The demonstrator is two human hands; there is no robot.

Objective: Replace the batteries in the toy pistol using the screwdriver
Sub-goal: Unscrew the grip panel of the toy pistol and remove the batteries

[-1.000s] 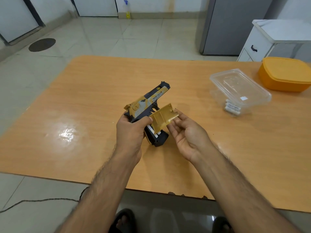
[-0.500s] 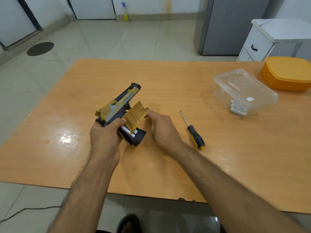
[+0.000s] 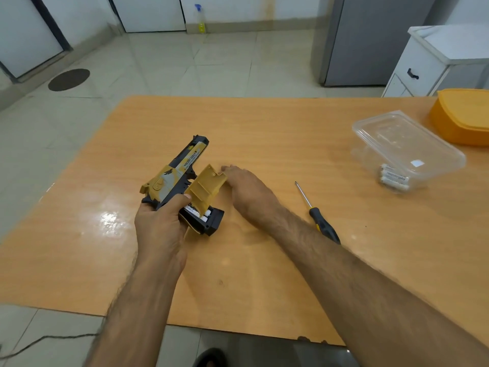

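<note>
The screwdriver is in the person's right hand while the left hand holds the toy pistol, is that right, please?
Not quite: the head view shows the screwdriver lying on the table, untouched. The right hand is at the battery cover; the left hand does hold the toy pistol.

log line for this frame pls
left hand: grips toy pistol | right hand: holds battery cover | batteries in grip visible | screwdriver: on table

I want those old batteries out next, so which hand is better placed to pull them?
Probably the right hand: it holds only the loose cover, beside the open grip. The left hand grips the toy pistol.
</note>
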